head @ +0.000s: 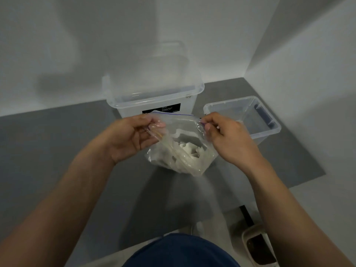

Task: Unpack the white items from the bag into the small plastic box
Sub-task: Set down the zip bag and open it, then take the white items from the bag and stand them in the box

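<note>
A clear zip bag point(181, 149) hangs in the air in front of me, with several white items point(190, 150) bunched in its bottom. My left hand point(131, 136) pinches the left side of the bag's mouth. My right hand point(225, 135) pinches the right side, by the purple zip strip. The mouth is pulled apart between the two hands. The small plastic box point(269, 130) stands open on the grey mat to the right, just behind my right hand, and looks empty.
A larger clear box point(154, 97) with a black label stands behind the bag against the white wall, its lid point(146, 60) leaning behind it. A grey mat point(57, 151) covers the floor. A shoe point(258, 247) shows at lower right, and white walls close the corner.
</note>
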